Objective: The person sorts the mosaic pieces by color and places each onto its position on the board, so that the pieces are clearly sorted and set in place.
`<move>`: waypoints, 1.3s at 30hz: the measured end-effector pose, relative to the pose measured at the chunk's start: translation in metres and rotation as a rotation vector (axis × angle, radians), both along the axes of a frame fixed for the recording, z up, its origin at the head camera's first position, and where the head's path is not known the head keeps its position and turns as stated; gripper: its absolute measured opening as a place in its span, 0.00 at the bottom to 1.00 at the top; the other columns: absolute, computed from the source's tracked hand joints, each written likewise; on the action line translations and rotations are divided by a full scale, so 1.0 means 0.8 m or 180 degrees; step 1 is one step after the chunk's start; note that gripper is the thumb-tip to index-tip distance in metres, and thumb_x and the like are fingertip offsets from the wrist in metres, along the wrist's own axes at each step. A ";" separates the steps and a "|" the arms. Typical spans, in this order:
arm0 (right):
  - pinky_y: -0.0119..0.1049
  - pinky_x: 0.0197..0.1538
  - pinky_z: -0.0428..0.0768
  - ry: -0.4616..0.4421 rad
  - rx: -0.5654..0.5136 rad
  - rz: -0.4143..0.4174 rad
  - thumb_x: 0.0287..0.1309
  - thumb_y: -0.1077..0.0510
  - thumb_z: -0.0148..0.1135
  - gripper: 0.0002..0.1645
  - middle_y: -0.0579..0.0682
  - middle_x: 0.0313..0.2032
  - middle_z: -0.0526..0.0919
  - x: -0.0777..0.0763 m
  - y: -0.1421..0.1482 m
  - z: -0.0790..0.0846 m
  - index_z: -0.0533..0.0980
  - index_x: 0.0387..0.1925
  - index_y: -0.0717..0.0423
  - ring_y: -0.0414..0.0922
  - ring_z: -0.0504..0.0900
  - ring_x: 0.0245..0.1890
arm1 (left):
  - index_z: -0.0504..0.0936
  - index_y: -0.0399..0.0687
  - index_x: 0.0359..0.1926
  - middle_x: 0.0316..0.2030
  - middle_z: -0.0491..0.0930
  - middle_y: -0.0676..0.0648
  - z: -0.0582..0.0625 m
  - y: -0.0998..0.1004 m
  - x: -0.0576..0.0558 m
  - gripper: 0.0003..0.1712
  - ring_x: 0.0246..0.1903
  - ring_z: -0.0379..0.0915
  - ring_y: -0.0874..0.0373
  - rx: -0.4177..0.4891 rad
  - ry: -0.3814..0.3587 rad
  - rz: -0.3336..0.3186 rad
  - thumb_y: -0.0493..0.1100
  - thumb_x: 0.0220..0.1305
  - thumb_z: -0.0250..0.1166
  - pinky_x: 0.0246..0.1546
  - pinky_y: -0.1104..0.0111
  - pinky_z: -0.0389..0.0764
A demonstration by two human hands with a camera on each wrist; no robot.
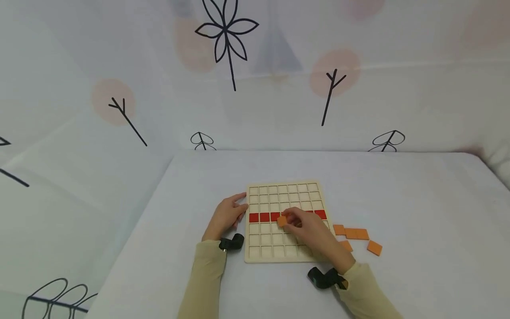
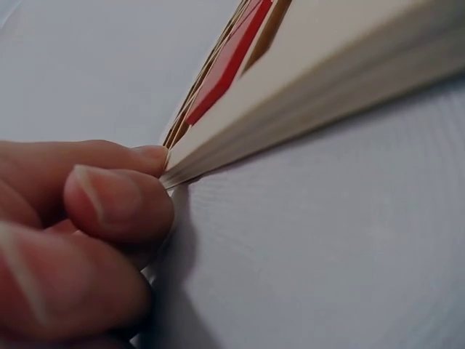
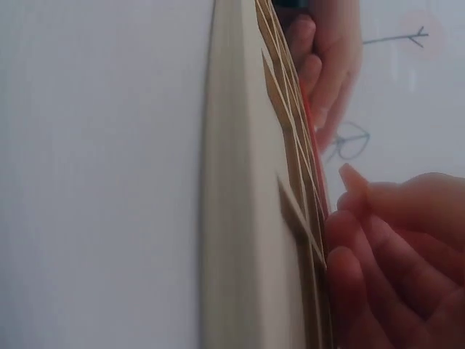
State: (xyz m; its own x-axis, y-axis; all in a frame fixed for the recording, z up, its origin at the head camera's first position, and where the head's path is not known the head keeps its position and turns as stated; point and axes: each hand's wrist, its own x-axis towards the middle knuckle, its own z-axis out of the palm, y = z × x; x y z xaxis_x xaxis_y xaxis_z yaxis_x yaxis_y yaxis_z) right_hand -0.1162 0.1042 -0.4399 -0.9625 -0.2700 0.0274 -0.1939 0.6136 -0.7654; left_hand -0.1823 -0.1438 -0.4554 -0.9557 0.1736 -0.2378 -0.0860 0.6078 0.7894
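A pale wooden grid board lies flat on the white table. One row across its middle holds red square tiles, partly hidden by my right hand. Between thumb and fingers, my right hand pinches an orange square tile over the board, close to that row. The right wrist view shows the tile tilted at the fingertips. My left hand rests beside the board with fingertips touching its left edge. In the left wrist view, those fingertips meet the board's side, near a red tile.
Right of the board lie several loose orange tiles, among them a joined pair, a single one, and one partly behind my right wrist. A patterned cloth hangs behind the table.
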 end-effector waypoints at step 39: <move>0.36 0.38 0.72 0.0026 -0.0110 -0.0162 0.46 0.52 0.67 0.17 0.35 0.27 0.78 0.003 -0.047 0.000 0.79 0.41 0.48 0.35 0.74 0.30 | 0.63 0.59 0.63 0.13 0.70 0.51 0.001 0.000 -0.008 0.29 0.07 0.62 0.58 -0.0073 -0.0008 -0.0023 0.52 0.61 0.56 0.10 0.69 0.65</move>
State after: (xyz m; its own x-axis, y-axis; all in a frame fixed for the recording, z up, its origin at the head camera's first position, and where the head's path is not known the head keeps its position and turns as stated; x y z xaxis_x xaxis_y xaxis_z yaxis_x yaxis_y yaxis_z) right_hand -0.1137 0.0664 -0.4398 -0.9747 -0.2193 0.0437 -0.1693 0.5960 -0.7849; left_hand -0.1889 -0.1436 -0.4549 -0.9539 0.1748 -0.2440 -0.0834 0.6265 0.7750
